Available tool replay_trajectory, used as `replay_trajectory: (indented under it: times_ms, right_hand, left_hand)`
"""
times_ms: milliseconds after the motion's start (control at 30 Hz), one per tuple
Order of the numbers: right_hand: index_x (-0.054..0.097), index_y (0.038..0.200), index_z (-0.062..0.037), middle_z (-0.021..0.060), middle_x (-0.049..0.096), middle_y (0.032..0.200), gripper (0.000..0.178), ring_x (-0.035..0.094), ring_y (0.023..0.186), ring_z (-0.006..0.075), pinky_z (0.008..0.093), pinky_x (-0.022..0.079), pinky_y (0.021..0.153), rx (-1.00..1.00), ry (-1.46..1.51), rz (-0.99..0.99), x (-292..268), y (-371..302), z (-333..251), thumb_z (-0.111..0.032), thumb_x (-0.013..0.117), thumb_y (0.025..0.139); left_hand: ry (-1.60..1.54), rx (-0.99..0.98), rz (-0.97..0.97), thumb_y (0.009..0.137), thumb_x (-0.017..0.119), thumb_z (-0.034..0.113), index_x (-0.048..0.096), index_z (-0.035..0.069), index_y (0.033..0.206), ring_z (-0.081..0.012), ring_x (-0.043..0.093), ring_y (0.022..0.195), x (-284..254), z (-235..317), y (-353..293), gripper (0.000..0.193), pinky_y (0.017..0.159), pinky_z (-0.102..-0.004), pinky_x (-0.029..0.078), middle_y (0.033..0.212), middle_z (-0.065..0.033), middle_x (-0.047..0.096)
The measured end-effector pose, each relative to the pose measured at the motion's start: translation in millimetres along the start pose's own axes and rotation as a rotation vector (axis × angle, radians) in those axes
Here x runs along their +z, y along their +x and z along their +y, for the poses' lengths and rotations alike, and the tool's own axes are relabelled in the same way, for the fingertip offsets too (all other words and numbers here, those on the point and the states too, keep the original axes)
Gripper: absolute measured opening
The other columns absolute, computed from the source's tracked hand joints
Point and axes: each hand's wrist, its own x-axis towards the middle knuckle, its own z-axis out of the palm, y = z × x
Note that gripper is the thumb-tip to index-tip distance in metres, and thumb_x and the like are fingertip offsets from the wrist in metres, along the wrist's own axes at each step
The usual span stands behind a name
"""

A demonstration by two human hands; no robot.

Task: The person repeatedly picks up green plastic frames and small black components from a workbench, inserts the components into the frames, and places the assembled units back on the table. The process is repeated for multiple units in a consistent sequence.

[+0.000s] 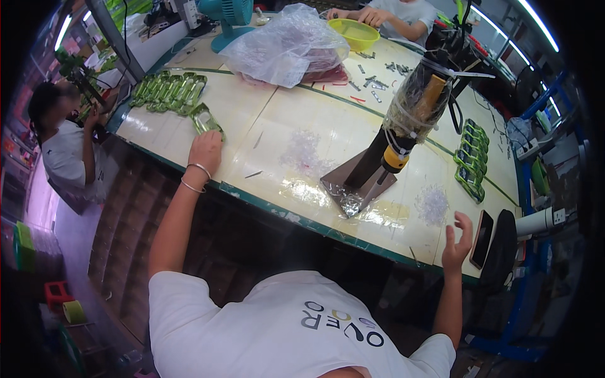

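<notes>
My left hand (205, 152), with two bangles at the wrist, is closed on the near end of a shiny green plastic shell (203, 118) at the table's left front edge. Just beyond it, several similar green shells (169, 91) lie in a row. My right hand (457, 243) hovers by the right front edge with its fingers apart and slightly bent, nothing in it. Between my hands stands an electric screwdriver (396, 157) wrapped in clear film, its yellow and black nose pointing down over a metal base plate (359, 192).
Small clear bits (432, 203) lie in piles on the table (258, 157). More green pieces with dark insides (472, 160) line the right side, near a phone (482, 239). Beyond are a plastic bag (283, 47), a teal fan (228, 19) and a co-worker's hands (368, 16) at a yellow basin (354, 34).
</notes>
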Motion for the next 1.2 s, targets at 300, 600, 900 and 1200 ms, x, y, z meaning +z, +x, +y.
replay_trajectory:
  times_ms: [300,600,900,1200]
  right_hand:
    - [0.045,0.111,-0.0036,0.0164,0.052,0.102,0.06,0.055,0.085,0.0311,0.0368,0.044,0.073,-0.431,0.385,-0.345,83,-24,-176,-0.011,0.07,0.057]
    - [0.033,0.121,-0.0016,0.0168,0.051,0.104,0.072,0.056,0.09,0.0239,0.0308,0.045,0.077,0.276,0.657,-0.609,112,-70,-156,-0.014,0.071,0.061]
    - [0.03,0.121,0.0015,0.015,0.054,0.1,0.075,0.056,0.09,0.0186,0.0287,0.044,0.078,0.524,0.711,-0.454,87,-101,-126,-0.012,0.072,0.061]
    - [0.027,0.123,0.0018,0.009,0.051,0.101,0.078,0.052,0.086,0.0113,0.0249,0.043,0.076,0.504,0.769,-0.475,76,-101,-116,-0.011,0.073,0.062]
  left_hand:
    - [-1.74,-0.365,-0.321,0.086,0.043,0.012,0.046,0.001,0.08,-0.0039,0.041,0.061,-127,115,-78,0.012,0.054,-0.0185,0.038,0.07,0.0012,0.045]
    - [-0.635,0.235,0.068,0.077,0.051,0.004,0.053,-0.002,0.083,-0.0263,0.053,0.076,-47,132,-36,0.009,0.067,-0.0308,0.043,0.081,-0.0122,0.055]
    - [-0.191,0.561,-0.024,0.062,0.047,0.001,0.047,0.003,0.066,-0.024,0.049,0.07,-8,109,7,0.005,0.065,-0.033,0.042,0.07,-0.0094,0.048]
    - [-0.769,-0.009,-0.212,0.073,0.055,0.001,0.054,-0.002,0.076,-0.0153,0.053,0.059,-25,120,9,0.004,0.054,-0.0241,0.042,0.069,-0.0096,0.056]
